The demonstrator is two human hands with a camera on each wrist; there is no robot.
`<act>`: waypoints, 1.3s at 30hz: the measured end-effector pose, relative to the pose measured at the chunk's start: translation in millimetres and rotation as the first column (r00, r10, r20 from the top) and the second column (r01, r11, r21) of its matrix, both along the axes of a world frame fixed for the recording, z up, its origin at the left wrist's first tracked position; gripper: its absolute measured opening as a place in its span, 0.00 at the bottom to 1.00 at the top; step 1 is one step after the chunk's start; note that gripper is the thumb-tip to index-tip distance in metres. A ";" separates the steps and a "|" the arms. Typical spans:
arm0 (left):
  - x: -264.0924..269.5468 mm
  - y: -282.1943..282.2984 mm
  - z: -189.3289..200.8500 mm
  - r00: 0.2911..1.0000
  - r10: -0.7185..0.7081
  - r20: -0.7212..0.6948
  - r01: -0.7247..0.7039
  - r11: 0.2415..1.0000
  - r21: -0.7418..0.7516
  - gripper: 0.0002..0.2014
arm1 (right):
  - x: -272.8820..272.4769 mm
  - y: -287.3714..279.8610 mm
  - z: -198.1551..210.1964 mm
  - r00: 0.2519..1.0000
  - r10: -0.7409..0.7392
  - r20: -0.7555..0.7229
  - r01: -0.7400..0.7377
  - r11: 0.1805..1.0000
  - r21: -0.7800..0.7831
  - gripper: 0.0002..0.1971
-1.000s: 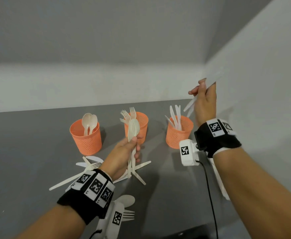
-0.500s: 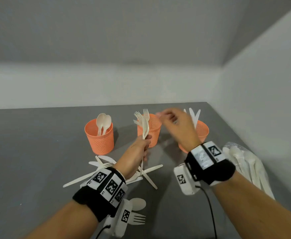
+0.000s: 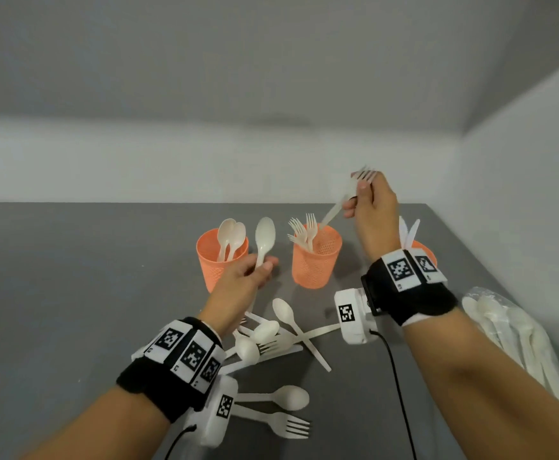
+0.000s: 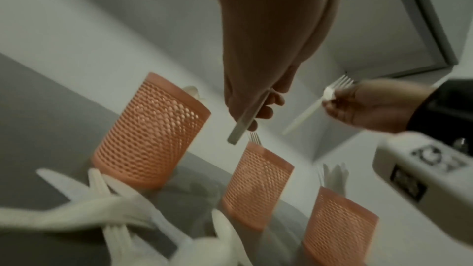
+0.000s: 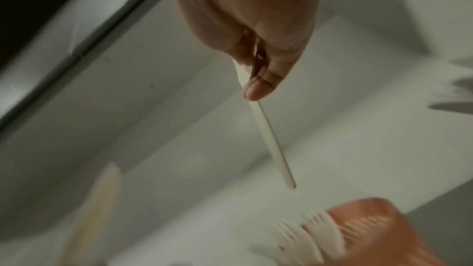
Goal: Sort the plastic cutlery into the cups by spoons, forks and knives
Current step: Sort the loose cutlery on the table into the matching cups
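The right hand (image 3: 372, 214) pinches a fork (image 3: 344, 197) near its head, handle slanting down to just above the middle cup (image 3: 316, 257), which holds forks. The left hand (image 3: 241, 280) has its fingers curled around the handle of a spoon (image 3: 264, 237), bowl up, just right of the spoon cup (image 3: 221, 260). Loose cutlery (image 3: 281, 340) lies below both hands on the table (image 3: 72, 293)

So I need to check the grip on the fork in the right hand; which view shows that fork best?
The head view: the fork shows whole, tines up, pinched by the right hand over the middle cup. The left wrist view shows it smaller. The right wrist view shows only its handle.
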State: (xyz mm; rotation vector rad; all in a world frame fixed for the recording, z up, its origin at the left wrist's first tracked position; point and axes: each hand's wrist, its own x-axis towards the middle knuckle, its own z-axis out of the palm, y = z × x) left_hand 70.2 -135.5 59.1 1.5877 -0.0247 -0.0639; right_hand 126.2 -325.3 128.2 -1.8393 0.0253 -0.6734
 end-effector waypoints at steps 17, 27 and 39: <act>93.2 65.5 -0.1 0.970 0.185 0.159 -0.219 0.947 0.237 0.22 | -32.5 27.2 -78.2 0.955 0.151 -0.257 -0.261 0.839 -0.478 0.10; -2.2 78.3 -22.4 0.951 -0.301 0.078 0.114 0.570 0.814 0.12 | -55.8 33.1 -129.0 0.622 0.011 -0.783 -0.710 0.429 -0.558 0.44; -20.4 34.8 -70.9 0.915 -0.280 -0.290 0.341 0.153 0.928 0.17 | -65.6 36.8 -131.1 0.626 -0.175 -0.760 -0.717 0.254 -0.649 0.16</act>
